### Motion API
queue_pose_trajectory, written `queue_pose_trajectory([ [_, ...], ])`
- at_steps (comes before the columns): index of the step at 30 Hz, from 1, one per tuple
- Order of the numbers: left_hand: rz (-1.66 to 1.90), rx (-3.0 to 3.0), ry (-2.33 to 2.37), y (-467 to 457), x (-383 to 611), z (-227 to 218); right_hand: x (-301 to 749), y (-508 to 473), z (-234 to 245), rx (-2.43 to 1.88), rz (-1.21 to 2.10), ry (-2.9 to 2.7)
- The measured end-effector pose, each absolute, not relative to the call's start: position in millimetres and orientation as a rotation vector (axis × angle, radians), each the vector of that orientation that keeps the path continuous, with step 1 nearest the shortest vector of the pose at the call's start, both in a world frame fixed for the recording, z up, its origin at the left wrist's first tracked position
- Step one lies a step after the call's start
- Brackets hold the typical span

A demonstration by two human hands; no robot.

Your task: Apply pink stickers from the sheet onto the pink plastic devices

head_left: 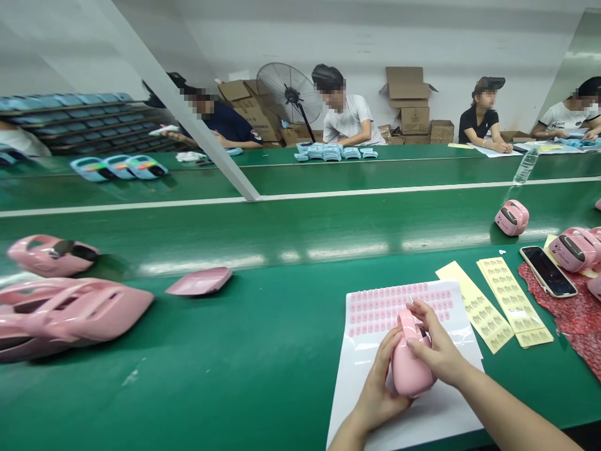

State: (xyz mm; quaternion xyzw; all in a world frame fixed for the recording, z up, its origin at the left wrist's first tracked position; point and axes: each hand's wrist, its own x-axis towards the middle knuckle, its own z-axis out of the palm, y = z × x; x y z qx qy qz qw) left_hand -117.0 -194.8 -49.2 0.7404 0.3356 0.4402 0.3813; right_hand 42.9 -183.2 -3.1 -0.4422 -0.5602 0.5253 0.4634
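Note:
My left hand cups a small pink plastic casing from below and the left, fingers wrapped round it. My right hand grips the same casing from the top right, thumb and fingers pressed on its upper end. Both hands hold it just above a white sheet printed with rows of small pink stickers, on the green table.
Yellow sticker strips and a phone on red cloth lie to the right, beside more pink casings. Larger pink shells and a pink lid lie at left. Several seated people work across the far bench.

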Motion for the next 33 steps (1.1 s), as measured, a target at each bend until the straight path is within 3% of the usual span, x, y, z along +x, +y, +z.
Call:
queue_pose_trajectory([
  [6, 1.15, 1.872, 0.824, -196.3, -117.6, -49.1, 30.6, -183.0, -9.1, -1.191, 1.203, -1.083],
  [14, 1.131, 1.6, 0.715, -206.5, -105.6, -36.9, 68.0, -161.6, -20.8, -1.1, 1.504, -1.077],
  [26, 1.26, 1.755, 0.49, -186.0, -96.7, 3.8, 68.2, -136.0, -10.7, -0.922, 1.684, -0.943],
  [33, 1.293, 1.123, 0.612, -173.3, -70.5, 3.3, 77.7, -111.1, -7.4, -0.866, 1.521, -0.778],
])
